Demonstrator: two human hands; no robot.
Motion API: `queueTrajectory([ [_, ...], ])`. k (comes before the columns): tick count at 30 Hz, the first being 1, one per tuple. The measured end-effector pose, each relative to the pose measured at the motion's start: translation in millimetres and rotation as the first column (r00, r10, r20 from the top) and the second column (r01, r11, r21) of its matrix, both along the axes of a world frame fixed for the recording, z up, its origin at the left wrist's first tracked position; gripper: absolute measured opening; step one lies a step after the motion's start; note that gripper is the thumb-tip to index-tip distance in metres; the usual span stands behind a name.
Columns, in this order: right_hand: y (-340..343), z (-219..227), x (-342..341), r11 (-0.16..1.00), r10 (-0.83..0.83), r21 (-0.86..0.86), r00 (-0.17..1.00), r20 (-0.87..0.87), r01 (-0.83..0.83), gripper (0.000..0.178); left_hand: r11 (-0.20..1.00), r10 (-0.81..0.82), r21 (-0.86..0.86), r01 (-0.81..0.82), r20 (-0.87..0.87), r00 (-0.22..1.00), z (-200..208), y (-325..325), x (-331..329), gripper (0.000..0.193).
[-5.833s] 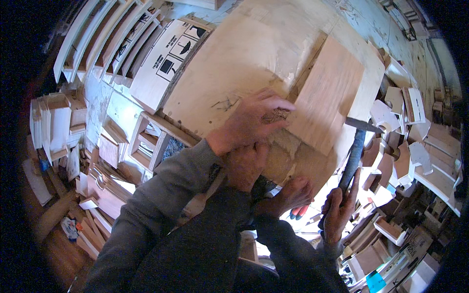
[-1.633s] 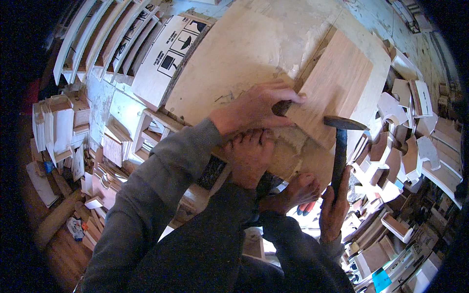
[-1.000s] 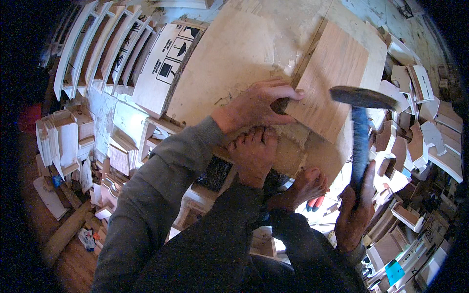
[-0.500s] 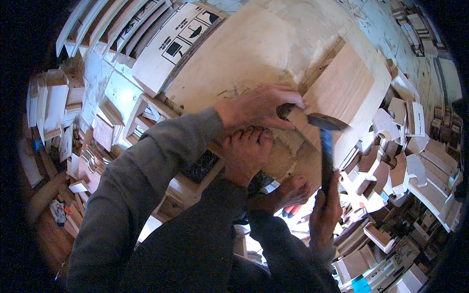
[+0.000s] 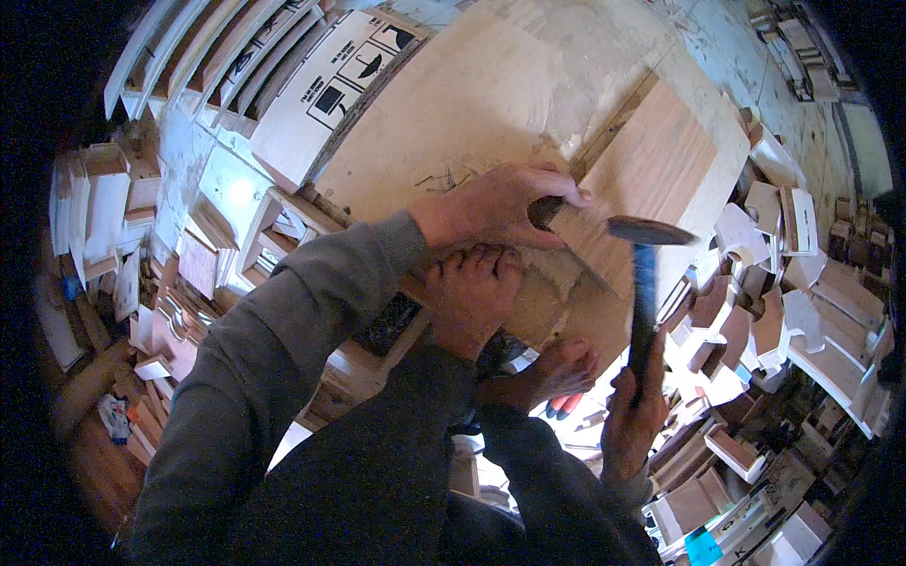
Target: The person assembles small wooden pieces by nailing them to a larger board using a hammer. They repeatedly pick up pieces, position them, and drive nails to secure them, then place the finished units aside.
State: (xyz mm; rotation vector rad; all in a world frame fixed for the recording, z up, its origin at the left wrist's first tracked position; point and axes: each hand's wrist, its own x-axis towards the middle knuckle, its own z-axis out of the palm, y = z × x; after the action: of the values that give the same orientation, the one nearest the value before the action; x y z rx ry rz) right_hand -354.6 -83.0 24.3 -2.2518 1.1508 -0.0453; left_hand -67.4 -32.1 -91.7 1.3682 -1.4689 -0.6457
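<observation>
My right hand (image 5: 634,420) is wrapped round the dark handle of a hammer (image 5: 645,283). Its head is over the right part of a reddish-brown wooden panel (image 5: 651,151), blurred by motion. My left hand (image 5: 486,203) grips the near left edge of that panel, with thumb and fingers bent round the corner. What lies between those fingertips is partly hidden. Beneath the panel is a broad pale wooden board (image 5: 453,104). A few thin nails (image 5: 444,179) are scattered on this board, just beyond my left hand.
My bare feet (image 5: 477,297) are by the board's near edge. Red-handled pliers (image 5: 564,406) lie below. Wooden trays (image 5: 203,57) are stacked far left, beside a printed plywood panel (image 5: 344,75). Many cut wooden pieces (image 5: 755,311) are heaped on the right.
The hammer and my right hand have shifted to the right, and its head has come away from the panel's near edge. My left hand stays nearly in place.
</observation>
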Motion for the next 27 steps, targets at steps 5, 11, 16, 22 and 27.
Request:
queueTrajectory([
  [5,-1,-3,1,0.999,0.054,0.000,0.997,0.048,-0.054,0.054,0.999,0.001,0.033,-0.003,0.045,0.999,4,0,0,0.050],
  [11,-3,3,4,0.970,-0.178,0.153,0.980,-0.086,0.190,0.050,0.995,0.011,0.095,-0.011,0.005,1.000,9,3,-1,0.050],
  [16,-2,-3,5,0.992,0.126,0.023,0.987,-0.104,-0.124,0.053,0.998,0.010,0.055,-0.014,0.064,0.998,9,2,-1,0.050],
  [22,-39,-5,27,0.969,-0.213,0.163,0.963,0.163,0.186,0.054,0.993,0.012,0.120,-0.018,0.048,0.999,14,3,-2,0.052],
  [27,-91,-22,22,0.912,0.086,-0.404,0.996,0.015,-0.073,0.040,0.991,0.040,0.128,-0.032,-0.062,0.997,11,2,-2,0.046],
])
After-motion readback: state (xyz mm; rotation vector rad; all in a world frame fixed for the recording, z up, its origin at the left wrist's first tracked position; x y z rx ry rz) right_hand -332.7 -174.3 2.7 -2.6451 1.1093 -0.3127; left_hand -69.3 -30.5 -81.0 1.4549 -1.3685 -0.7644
